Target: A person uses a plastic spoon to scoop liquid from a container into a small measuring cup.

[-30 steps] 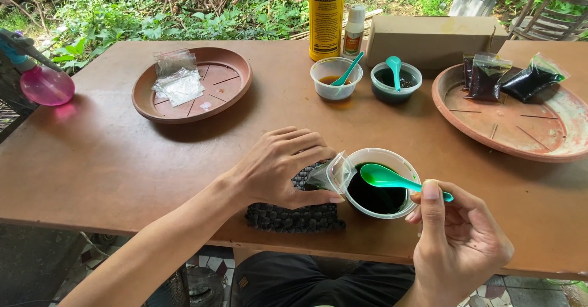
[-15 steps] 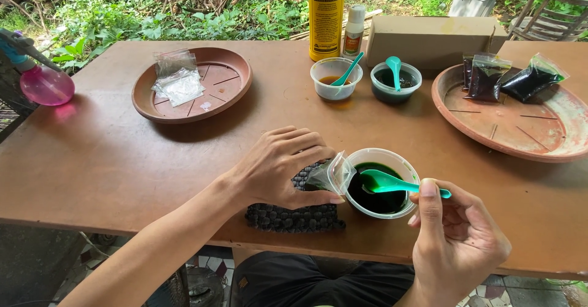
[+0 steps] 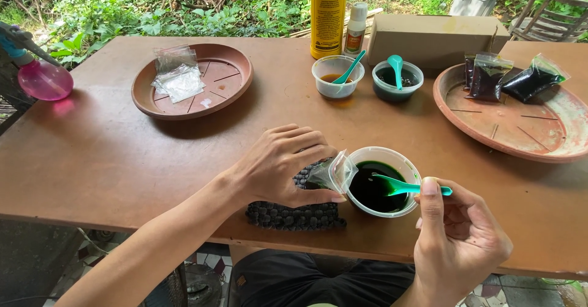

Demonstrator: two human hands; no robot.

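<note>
The left hand (image 3: 285,166) pinches a small plastic bag (image 3: 331,173) at the rim of a cup (image 3: 384,181) of dark green liquid near the surface's front edge. The right hand (image 3: 459,239) grips a green spoon (image 3: 407,187) dipping into it. The bag looks thin, floppy and likely slippery; it is best held by its mouth.

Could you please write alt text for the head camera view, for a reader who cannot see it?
A person's right hand dips a teal spoon into a cup of dark green liquid, while the left hand holds a small clear bag at its rim. Beyond, the wooden table holds two brown saucers and two more cups with spoons.
</note>
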